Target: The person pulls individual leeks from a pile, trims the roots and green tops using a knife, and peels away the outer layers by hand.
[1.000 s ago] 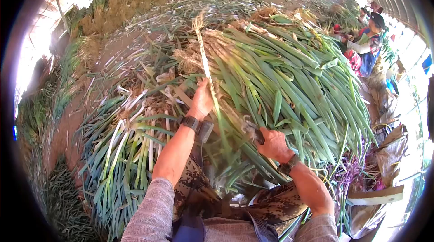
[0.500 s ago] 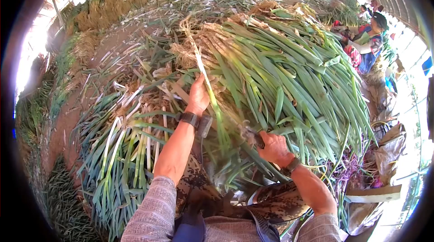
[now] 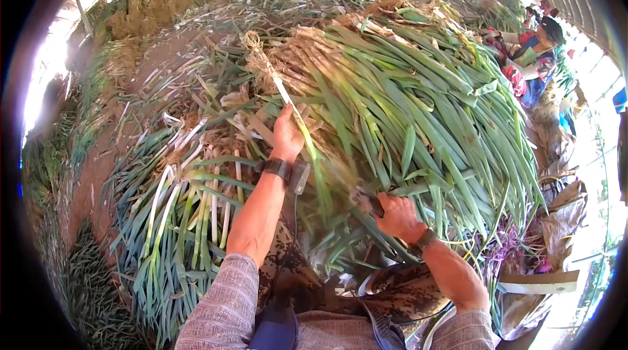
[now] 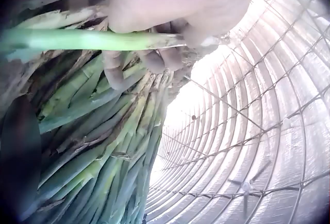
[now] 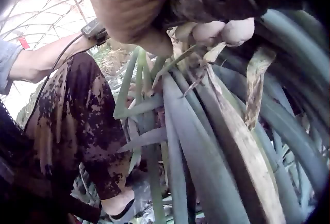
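A person's left hand [image 3: 288, 133] grips 1 green onion stalk [image 3: 296, 118] above a heaped pile of green onions [image 3: 425, 108] inside a plastic-covered tunnel [image 4: 247, 131]. The stalk slants up and away from the body, with its root tuft [image 3: 252, 46] at the far end and its green leaves trailing down toward the lap. In the left wrist view the fingers [image 4: 116, 69] are curled tightly round the stalk.

The right hand [image 3: 396, 216] is lower and nearer the body, among the leaves at the pile's near edge. Its fingers [image 5: 227, 30] are closed round a dark object [image 3: 373, 203], which is too blurred and soiled to identify.

A second spread of onions with white shanks [image 3: 176, 206] lies on the ground to the left. Camouflage trousers [image 3: 288, 271] show below both arms, and each wrist carries a dark band [image 3: 276, 168]. Another person [image 3: 536, 55] sits at the far right.
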Motion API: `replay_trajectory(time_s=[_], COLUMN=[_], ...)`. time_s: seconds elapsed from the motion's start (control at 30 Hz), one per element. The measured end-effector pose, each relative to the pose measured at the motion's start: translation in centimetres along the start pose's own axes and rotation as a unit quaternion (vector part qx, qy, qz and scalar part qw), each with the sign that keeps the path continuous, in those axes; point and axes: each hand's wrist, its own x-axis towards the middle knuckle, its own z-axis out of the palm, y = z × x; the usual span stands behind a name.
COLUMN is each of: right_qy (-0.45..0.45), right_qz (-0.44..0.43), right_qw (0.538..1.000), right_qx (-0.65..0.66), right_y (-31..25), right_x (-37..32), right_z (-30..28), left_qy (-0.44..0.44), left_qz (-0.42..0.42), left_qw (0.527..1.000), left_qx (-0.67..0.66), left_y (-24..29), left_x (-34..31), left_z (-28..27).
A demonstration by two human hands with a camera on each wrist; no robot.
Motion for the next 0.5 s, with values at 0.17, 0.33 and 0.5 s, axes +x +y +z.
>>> replay_trajectory(time_s=[0.17,0.33,0.5], right_qy=[-0.025,0.019,0.044], right_qz=[0.038,0.024,0.012], right_qw=[0.999,0.999,0.998], right_qx=[0.009,0.034,0.045], right_y=[-1.0,-0.8,-0.5], right_x=[1.4,2.7,4.4], right_z=[-0.1,0.3,0.2], left_qy=[0.047,-0.012,-0.069], left_qz=[-0.038,-0.050,-0.052], left_qw=[0.998,0.999,0.996], left_qx=[0.026,-0.004,0.027], left_y=[-0.6,-0.8,-0.8], left_x=[0.1,-0.4,-0.9], left_z=[0.9,1.7,2.9])
